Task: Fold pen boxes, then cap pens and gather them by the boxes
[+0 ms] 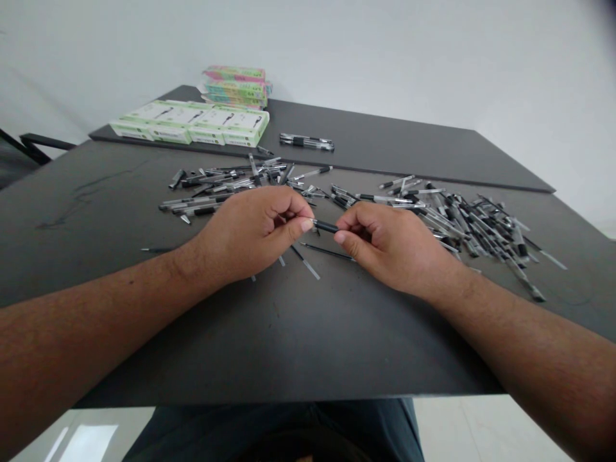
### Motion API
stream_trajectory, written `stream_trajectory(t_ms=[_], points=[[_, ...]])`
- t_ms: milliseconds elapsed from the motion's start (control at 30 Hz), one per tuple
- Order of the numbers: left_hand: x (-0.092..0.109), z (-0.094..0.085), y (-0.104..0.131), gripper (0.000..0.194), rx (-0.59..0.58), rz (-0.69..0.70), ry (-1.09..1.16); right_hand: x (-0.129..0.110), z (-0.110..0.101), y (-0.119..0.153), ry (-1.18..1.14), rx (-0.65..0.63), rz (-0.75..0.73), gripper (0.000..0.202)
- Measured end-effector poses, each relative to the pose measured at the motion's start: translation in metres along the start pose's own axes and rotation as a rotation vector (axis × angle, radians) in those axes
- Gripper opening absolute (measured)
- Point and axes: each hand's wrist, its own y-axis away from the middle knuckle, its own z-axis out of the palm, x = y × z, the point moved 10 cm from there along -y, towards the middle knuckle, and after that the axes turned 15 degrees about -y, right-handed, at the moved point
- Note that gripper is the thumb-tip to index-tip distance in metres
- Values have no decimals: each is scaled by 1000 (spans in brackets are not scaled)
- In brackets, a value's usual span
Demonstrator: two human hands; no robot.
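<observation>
Between my two hands is a pen (326, 226) with a black grip, held level above the table. My left hand (262, 231) pinches its tip end between thumb and forefinger. At the other end, my right hand (392, 244) closes round the barrel, most of which its fingers hide. Beneath my hands lie several thin ink refills, among them a dark refill (330, 251) and one with a clear end (307, 263). Behind my left hand spreads a heap of pen parts (226, 186). A larger pile of pens and parts (476, 224) lies beyond my right hand.
On a raised dark board (385, 138) at the back stand green-and-white boxes (192, 122) and a stack of colourful packets (235, 86). A small bundle of pens (307, 142) lies beside them. The dark table's front edge (289, 401) runs close to my lap. A chair (29, 151) stands far left.
</observation>
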Motion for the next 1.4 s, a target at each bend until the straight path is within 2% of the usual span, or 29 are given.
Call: stream_trajectory(t_ms=[200, 633, 933, 1233, 1400], points=[[-3, 1, -1, 25, -1, -10, 10, -5, -2, 0, 25, 4, -36, 3], [7, -3, 0, 28, 8, 95, -42, 3, 4, 0, -42, -89, 57, 15], [0, 3, -2, 27, -17, 17, -38, -3, -1, 0, 6, 19, -54, 3], [7, -2, -1, 26, -1, 101, -48, -2, 0, 0, -55, -46, 27, 11], [7, 0, 0, 26, -13, 94, -35, 6, 4, -1, -82, -85, 77, 11]])
